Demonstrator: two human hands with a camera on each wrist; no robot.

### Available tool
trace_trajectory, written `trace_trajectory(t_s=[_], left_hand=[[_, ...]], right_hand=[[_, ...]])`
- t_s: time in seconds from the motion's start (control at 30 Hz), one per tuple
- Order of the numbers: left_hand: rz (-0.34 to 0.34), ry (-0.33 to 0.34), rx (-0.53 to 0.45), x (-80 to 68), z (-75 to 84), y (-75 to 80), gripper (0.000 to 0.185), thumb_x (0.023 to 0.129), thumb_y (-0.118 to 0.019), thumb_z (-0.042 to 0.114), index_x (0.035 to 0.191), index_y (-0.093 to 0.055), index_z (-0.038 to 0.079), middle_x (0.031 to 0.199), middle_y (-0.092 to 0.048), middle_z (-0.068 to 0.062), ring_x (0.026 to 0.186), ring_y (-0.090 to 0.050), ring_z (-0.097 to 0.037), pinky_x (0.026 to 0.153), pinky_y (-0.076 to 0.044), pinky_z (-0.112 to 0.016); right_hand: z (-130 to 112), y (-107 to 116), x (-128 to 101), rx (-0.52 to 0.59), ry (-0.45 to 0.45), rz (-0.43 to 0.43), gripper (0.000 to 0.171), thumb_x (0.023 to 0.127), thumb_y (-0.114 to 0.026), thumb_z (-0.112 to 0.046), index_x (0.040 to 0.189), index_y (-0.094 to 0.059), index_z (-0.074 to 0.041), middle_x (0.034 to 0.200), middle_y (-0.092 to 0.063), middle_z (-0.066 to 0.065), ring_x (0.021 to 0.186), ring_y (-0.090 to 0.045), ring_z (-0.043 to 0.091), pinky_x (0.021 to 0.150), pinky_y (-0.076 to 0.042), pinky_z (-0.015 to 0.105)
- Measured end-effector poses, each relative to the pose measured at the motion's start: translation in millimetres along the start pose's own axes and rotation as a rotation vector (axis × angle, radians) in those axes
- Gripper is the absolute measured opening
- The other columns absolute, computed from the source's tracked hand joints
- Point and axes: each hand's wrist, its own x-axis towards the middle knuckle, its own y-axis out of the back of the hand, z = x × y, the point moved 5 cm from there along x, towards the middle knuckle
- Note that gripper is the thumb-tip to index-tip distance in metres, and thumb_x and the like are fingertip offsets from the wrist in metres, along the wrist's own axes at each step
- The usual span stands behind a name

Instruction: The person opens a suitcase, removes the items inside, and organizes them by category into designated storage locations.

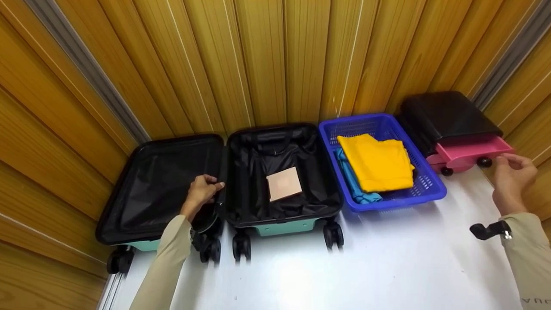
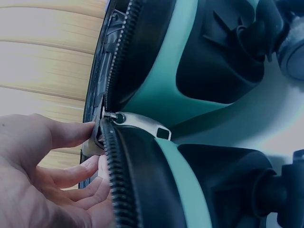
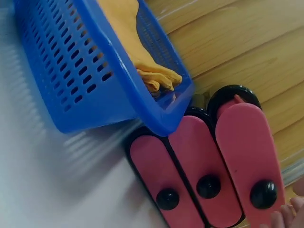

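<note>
An open teal suitcase (image 1: 159, 181) with black lining lies flat, its halves side by side. At the inner edge of its left half is my left hand (image 1: 200, 193). Close up in the left wrist view, thumb and fingers pinch the black edge beside the zipper (image 2: 114, 190), near a metal zipper pull (image 2: 145, 124). The right half holds a pale pink square box (image 1: 284, 184). My right hand (image 1: 514, 181) is loosely curled beside the pulled-out pink drawer (image 1: 469, 150) of a small black cabinet (image 1: 456, 112), near its black knob (image 1: 484, 162).
A blue plastic basket (image 1: 398, 202) stands between suitcase and cabinet, with yellow cloth (image 1: 379, 163) over blue cloth (image 1: 355, 183). Wood-patterned walls (image 1: 275, 64) rise behind and at both sides. Suitcase wheels (image 1: 333, 234) point toward the front of the white surface (image 1: 292, 275).
</note>
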Motion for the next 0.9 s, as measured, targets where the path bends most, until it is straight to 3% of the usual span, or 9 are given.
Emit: trace_trajectory(t_s=[0.13,0.2,0.27,0.37,0.43,0.6,0.77,0.9], left_hand=[[0.007,-0.005,0.010,0.6,2.3,0.8,0.037,0.090,-0.068,0.022,0.119,-0.061,-0.001,0.117,-0.062,-0.024,0.074,-0.063,-0.018,0.061,-0.058,-0.027],[0.011,-0.009,0.010,0.9,3.1,0.2,0.037,0.090,-0.069,0.022,0.118,-0.062,-0.001,0.116,-0.064,-0.023,0.073,-0.063,-0.017,0.061,-0.057,-0.026],[0.011,-0.020,0.011,0.5,2.7,-0.5,0.037,0.090,-0.069,0.023,0.118,-0.061,-0.001,0.113,-0.065,-0.021,0.071,-0.063,-0.017,0.060,-0.056,-0.025],[0.013,-0.026,-0.010,-1.8,-0.2,-0.6,0.038,0.090,-0.069,0.021,0.121,-0.061,-0.001,0.107,-0.066,-0.018,0.073,-0.063,-0.016,0.059,-0.055,-0.025],[0.024,-0.019,-0.038,-3.3,-3.0,0.4,0.041,0.090,-0.069,0.019,0.125,-0.060,0.001,0.106,-0.065,-0.015,0.076,-0.063,-0.016,0.059,-0.055,-0.025],[0.049,-0.027,-0.109,-3.4,-2.3,2.6,0.048,0.087,-0.070,0.012,0.133,-0.058,0.005,0.115,-0.063,-0.017,0.088,-0.065,-0.020,0.063,-0.056,-0.026],[0.016,-0.030,-0.141,-0.4,1.9,2.4,0.051,0.087,-0.070,0.009,0.135,-0.057,0.004,0.120,-0.060,-0.018,0.094,-0.066,-0.022,0.067,-0.057,-0.028],[-0.019,-0.026,-0.168,0.0,1.4,2.0,0.052,0.088,-0.069,0.008,0.137,-0.054,0.003,0.118,-0.058,-0.017,0.090,-0.064,-0.020,0.068,-0.057,-0.029]], right_hand=[[-12.3,-12.8,-13.0,0.005,0.109,0.023,0.020,0.086,-0.056,0.004,0.082,-0.069,-0.011,0.083,-0.062,-0.009,0.079,-0.053,0.001,0.067,-0.042,0.010],[-17.1,-24.3,-22.8,0.046,0.130,-0.025,0.018,0.086,-0.057,0.005,0.085,-0.070,-0.008,0.092,-0.064,-0.010,0.075,-0.057,0.002,0.064,-0.046,0.010],[-19.6,-39.2,-34.7,0.104,0.122,-0.092,0.016,0.086,-0.059,0.007,0.086,-0.070,-0.005,0.090,-0.067,-0.007,0.070,-0.061,0.003,0.058,-0.049,0.011],[-17.5,-66.3,-59.4,0.104,0.083,-0.233,0.013,0.088,-0.062,0.007,0.089,-0.068,-0.004,0.080,-0.068,-0.005,0.057,-0.063,0.004,0.046,-0.047,0.013],[-13.1,-88.6,-79.0,0.071,0.062,-0.359,0.010,0.090,-0.062,0.004,0.094,-0.066,-0.005,0.071,-0.068,-0.002,0.055,-0.065,0.004,0.046,-0.048,0.014],[-5.5,-145.4,-128.5,0.020,0.170,-0.634,0.010,0.094,-0.058,0.003,0.102,-0.062,0.005,0.078,-0.069,-0.004,0.064,-0.067,0.005,0.058,-0.056,0.016],[-2.9,-196.9,-169.9,-0.089,0.277,-0.825,0.023,0.096,-0.057,0.000,0.111,-0.056,0.017,0.084,-0.068,-0.009,0.071,-0.067,0.004,0.064,-0.059,0.021],[1.8,-237.2,-197.0,-0.239,0.289,-0.945,0.027,0.096,-0.058,-0.004,0.115,-0.055,0.016,0.086,-0.065,-0.011,0.072,-0.066,0.001,0.064,-0.059,0.023]])
